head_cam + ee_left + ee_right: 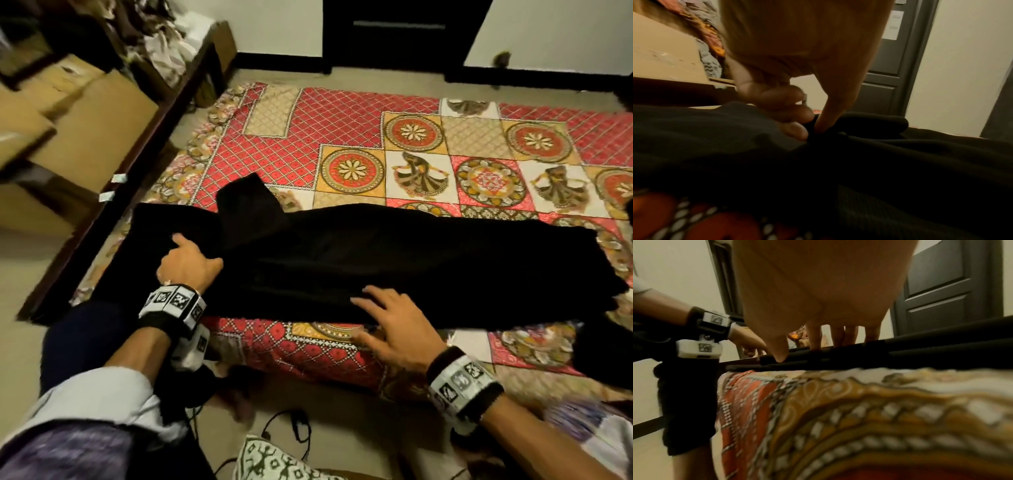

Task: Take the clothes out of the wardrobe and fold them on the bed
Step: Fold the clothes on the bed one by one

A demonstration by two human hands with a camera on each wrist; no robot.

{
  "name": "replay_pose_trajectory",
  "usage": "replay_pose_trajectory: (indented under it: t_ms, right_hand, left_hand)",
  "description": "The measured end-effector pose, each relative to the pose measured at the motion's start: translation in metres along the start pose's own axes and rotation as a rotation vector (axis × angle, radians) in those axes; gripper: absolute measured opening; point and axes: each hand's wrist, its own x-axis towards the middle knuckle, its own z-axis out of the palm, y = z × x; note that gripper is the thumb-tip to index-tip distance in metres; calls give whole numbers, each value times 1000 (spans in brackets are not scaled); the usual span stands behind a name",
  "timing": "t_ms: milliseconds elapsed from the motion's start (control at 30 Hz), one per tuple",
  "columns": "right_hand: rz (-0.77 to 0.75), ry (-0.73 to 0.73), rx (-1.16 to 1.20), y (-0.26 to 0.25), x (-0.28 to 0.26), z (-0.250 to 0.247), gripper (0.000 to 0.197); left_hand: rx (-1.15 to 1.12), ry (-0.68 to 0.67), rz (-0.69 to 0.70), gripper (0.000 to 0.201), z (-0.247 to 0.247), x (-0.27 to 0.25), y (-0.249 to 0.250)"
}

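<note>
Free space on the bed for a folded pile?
Free: bedspread beyond the black garment, out to the far edge. Narrow strip at the near edge, left of the right hand. Crowded: bed's left side, where the left hand pinches fabric.

Garment [376, 260] across bed [342, 137] near edge; cardboard boxes [85, 120] left of bed.

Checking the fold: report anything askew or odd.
The black garment overhangs the bed's near-left corner, and one flap sticks out away from the person. Left hand pinches it; right hand presses flat.
</note>
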Motion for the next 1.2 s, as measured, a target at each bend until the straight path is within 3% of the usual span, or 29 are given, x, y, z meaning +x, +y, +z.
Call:
replay_pose_trajectory:
  t_ms: [67, 133, 233, 333, 433, 500, 567, 667, 733, 800, 900, 1000, 1100, 1133, 1167, 1200]
  right_hand:
    - [-62, 3, -27, -11, -5, 8, 54]
    - [-70, 39, -2, -12, -5, 10, 50]
    - [-55, 71, 12, -9, 0, 11, 54]
    - [-44, 63, 11, -13, 4, 14, 53]
    - [-13, 43, 12, -16, 4, 18, 51]
    - [4, 40, 25, -16, 3, 17, 49]
    - [6, 39, 35, -15, 2, 16, 50]
    - [4, 36, 42, -13, 4, 17, 50]
    - [21, 27, 39, -13, 7, 18, 50]
    - [31, 20, 34, -14, 9, 18, 49]
    - [42, 15, 24, -14, 11, 17, 47]
    - [48, 6, 7, -15, 12, 18, 48]
    - [58, 4, 7, -16, 13, 16, 47]
    - [60, 8, 10, -17, 13, 16, 47]
    - [61, 12, 12, -19, 14, 16, 45]
    - [61, 18, 15, -19, 14, 15, 44]
  left_hand:
    - [56, -22, -36, 85, 1, 2, -13]
    - [52, 30, 24, 85, 5, 4, -16]
    - [32, 110, 346, 97, 14, 10, -2]
    - [197, 124, 634, 102, 25, 14, 31]
    - [243, 79, 656, 70, 28, 18, 62]
    - [93, 152, 576, 38, 18, 25, 68]
    - [-235, 318, 326, 28, -3, 32, 57]
    - [-636, 481, -181, 40, -39, 48, -1]
    - [-818, 470, -495, 51, -53, 47, -46]
    - [-853, 391, -670, 56, -53, 39, -79]
    - [-797, 161, -738, 68, -42, 30, -113]
    - [-769, -37, -705, 87, -36, 38, -140]
    - [-860, -24, -719, 97, -13, 102, -183]
    - [-895, -74, -689, 94, -20, 105, -176]
    - [-904, -137, -633, 76, -32, 104, -162]
    - [-873, -226, -578, 44, -42, 98, -146]
